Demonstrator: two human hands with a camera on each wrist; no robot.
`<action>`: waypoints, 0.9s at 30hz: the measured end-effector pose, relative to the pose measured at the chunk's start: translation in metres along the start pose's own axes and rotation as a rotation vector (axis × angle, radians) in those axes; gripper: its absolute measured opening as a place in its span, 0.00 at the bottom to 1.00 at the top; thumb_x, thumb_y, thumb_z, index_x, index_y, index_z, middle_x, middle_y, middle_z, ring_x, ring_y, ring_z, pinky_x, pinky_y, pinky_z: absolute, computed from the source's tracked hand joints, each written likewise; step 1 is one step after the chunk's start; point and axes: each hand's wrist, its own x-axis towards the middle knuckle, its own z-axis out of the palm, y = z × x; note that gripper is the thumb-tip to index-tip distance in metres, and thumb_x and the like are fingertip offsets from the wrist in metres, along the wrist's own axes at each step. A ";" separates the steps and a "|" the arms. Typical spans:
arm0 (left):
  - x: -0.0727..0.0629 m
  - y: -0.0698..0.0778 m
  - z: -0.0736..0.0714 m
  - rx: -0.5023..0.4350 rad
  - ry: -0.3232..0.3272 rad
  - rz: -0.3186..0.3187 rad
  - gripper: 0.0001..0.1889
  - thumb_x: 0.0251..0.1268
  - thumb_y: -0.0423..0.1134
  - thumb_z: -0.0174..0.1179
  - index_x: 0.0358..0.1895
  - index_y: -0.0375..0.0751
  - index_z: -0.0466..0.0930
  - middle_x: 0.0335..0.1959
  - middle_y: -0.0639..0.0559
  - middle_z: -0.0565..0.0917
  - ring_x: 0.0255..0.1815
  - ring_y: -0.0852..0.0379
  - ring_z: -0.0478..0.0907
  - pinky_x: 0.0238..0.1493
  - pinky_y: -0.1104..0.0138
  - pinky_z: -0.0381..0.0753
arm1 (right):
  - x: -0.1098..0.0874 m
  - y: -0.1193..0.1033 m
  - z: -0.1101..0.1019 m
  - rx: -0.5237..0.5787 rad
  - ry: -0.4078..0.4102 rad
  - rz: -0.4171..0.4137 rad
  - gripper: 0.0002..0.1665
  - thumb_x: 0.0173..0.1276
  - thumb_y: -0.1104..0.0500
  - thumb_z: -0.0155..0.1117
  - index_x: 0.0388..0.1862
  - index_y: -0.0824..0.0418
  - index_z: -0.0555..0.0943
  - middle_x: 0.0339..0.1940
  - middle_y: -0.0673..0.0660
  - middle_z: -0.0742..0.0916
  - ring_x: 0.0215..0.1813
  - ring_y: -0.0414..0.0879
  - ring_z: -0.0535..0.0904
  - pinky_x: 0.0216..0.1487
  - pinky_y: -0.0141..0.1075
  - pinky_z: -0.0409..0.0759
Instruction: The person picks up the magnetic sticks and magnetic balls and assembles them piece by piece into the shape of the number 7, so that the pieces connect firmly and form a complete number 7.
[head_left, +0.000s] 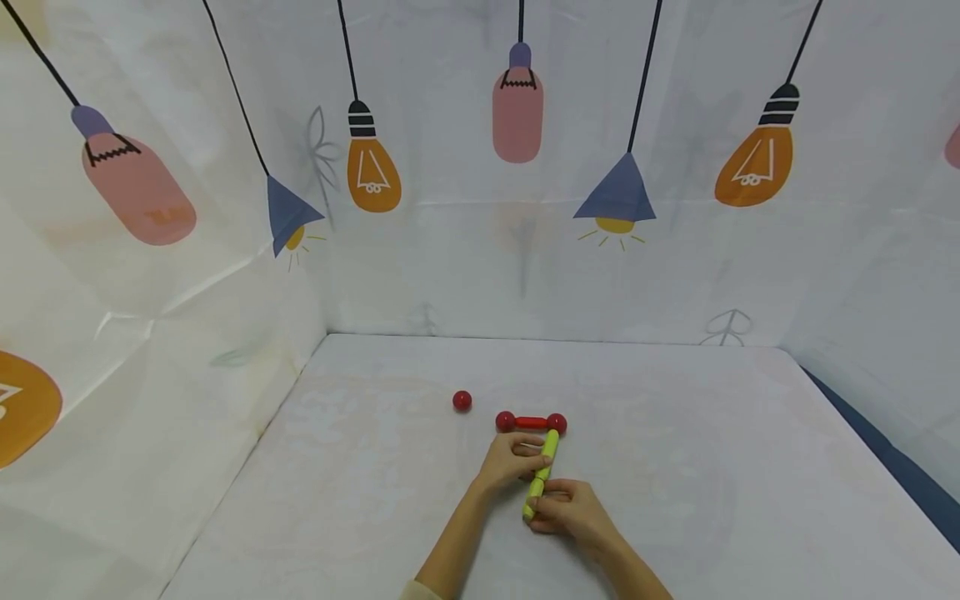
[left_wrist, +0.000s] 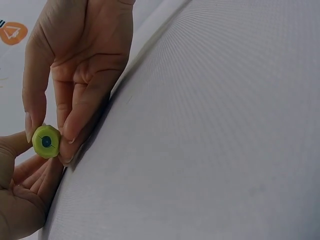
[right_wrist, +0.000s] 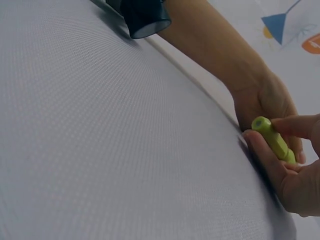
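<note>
Two yellow-green rods stand end to end in the head view, the far rod (head_left: 551, 444) and the near rod (head_left: 534, 492). My left hand (head_left: 510, 461) pinches the far one, while my right hand (head_left: 576, 512) pinches the near one between thumb and fingers. The far rod's tip meets a red ball (head_left: 557, 423), though fingers and angle hide the exact contact. That ball joins a red rod (head_left: 531, 422), which has another red ball (head_left: 506, 422) at its left end. In the left wrist view, the near rod's end face (left_wrist: 46, 142) shows a dark blue centre.
A loose red ball (head_left: 462, 401) lies on the white table (head_left: 675, 467), left of the joined pieces. White cloth walls (head_left: 450, 267) with printed lamps rise behind and at the sides. A dark wrist device (right_wrist: 144, 17) sits on the left arm in the right wrist view.
</note>
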 end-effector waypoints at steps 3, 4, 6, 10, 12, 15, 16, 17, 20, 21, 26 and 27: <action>-0.001 0.001 0.000 -0.001 -0.002 0.009 0.17 0.56 0.35 0.66 0.49 0.33 0.80 0.39 0.42 0.85 0.38 0.53 0.83 0.35 0.63 0.83 | 0.001 0.000 0.001 0.005 0.017 0.014 0.32 0.61 0.65 0.62 0.54 0.88 0.64 0.35 0.63 0.86 0.32 0.45 0.84 0.36 0.36 0.83; -0.002 0.002 0.000 -0.002 -0.001 0.012 0.17 0.56 0.35 0.66 0.49 0.33 0.80 0.39 0.42 0.85 0.38 0.53 0.83 0.35 0.63 0.83 | 0.001 -0.001 0.001 0.006 0.020 0.019 0.31 0.61 0.65 0.62 0.54 0.88 0.64 0.35 0.63 0.86 0.32 0.46 0.84 0.37 0.37 0.83; -0.005 0.006 0.000 0.006 0.000 0.020 0.16 0.57 0.34 0.65 0.48 0.31 0.80 0.39 0.41 0.85 0.38 0.53 0.83 0.35 0.63 0.83 | 0.001 -0.002 0.001 0.013 0.025 0.028 0.31 0.62 0.64 0.62 0.54 0.88 0.64 0.35 0.63 0.86 0.33 0.46 0.84 0.37 0.37 0.83; -0.013 0.018 -0.001 0.012 -0.003 0.050 0.16 0.57 0.31 0.64 0.48 0.27 0.78 0.39 0.37 0.84 0.38 0.50 0.83 0.35 0.62 0.83 | 0.002 -0.004 0.000 0.036 0.034 0.052 0.30 0.64 0.62 0.61 0.53 0.87 0.66 0.33 0.60 0.85 0.34 0.45 0.84 0.39 0.37 0.83; -0.015 0.020 0.000 0.015 -0.006 0.058 0.16 0.57 0.31 0.64 0.48 0.26 0.78 0.39 0.36 0.84 0.39 0.49 0.83 0.35 0.62 0.83 | 0.002 -0.005 -0.001 0.042 0.033 0.060 0.30 0.65 0.62 0.61 0.53 0.86 0.67 0.32 0.57 0.85 0.34 0.44 0.84 0.39 0.37 0.83; -0.011 0.014 0.000 0.013 -0.005 0.048 0.16 0.57 0.32 0.65 0.48 0.28 0.79 0.39 0.38 0.84 0.39 0.50 0.83 0.35 0.62 0.83 | 0.003 -0.006 -0.003 0.035 0.022 0.055 0.29 0.66 0.61 0.60 0.53 0.87 0.67 0.32 0.57 0.85 0.35 0.45 0.84 0.40 0.37 0.82; -0.009 0.010 0.000 0.013 -0.003 0.049 0.16 0.57 0.32 0.65 0.48 0.29 0.79 0.39 0.38 0.85 0.39 0.50 0.83 0.35 0.62 0.83 | 0.003 -0.006 -0.003 0.031 0.019 0.052 0.29 0.66 0.61 0.60 0.52 0.88 0.67 0.32 0.57 0.84 0.36 0.45 0.84 0.40 0.38 0.82; -0.007 0.007 0.000 0.013 -0.003 0.044 0.16 0.57 0.33 0.65 0.48 0.30 0.79 0.39 0.39 0.85 0.39 0.50 0.83 0.35 0.62 0.83 | 0.003 -0.006 -0.004 0.028 0.018 0.049 0.29 0.66 0.61 0.60 0.52 0.88 0.67 0.33 0.57 0.84 0.36 0.45 0.84 0.40 0.38 0.82; -0.003 0.001 0.000 0.009 -0.004 0.038 0.16 0.56 0.34 0.66 0.48 0.31 0.80 0.39 0.40 0.85 0.39 0.51 0.83 0.35 0.62 0.83 | 0.005 -0.006 -0.005 0.021 0.017 0.046 0.28 0.66 0.62 0.60 0.51 0.87 0.69 0.32 0.57 0.84 0.35 0.46 0.84 0.40 0.37 0.83; -0.002 0.000 0.000 0.006 -0.004 0.040 0.16 0.56 0.34 0.66 0.48 0.31 0.80 0.38 0.40 0.85 0.39 0.50 0.83 0.35 0.62 0.83 | 0.006 -0.006 -0.005 0.019 0.020 0.048 0.27 0.66 0.61 0.60 0.50 0.87 0.70 0.31 0.57 0.84 0.35 0.45 0.84 0.40 0.37 0.83; -0.001 -0.002 0.001 -0.003 -0.002 0.043 0.17 0.55 0.34 0.67 0.47 0.31 0.80 0.37 0.40 0.85 0.38 0.51 0.83 0.34 0.63 0.83 | 0.007 -0.007 -0.006 0.021 0.024 0.063 0.27 0.66 0.60 0.60 0.50 0.86 0.71 0.29 0.56 0.85 0.33 0.45 0.84 0.39 0.36 0.83; 0.000 -0.002 0.001 -0.005 -0.001 0.043 0.17 0.55 0.34 0.67 0.47 0.31 0.80 0.37 0.40 0.85 0.38 0.51 0.83 0.33 0.63 0.83 | 0.007 -0.007 -0.006 0.021 0.026 0.066 0.27 0.66 0.60 0.60 0.50 0.86 0.71 0.29 0.56 0.85 0.33 0.45 0.84 0.38 0.36 0.83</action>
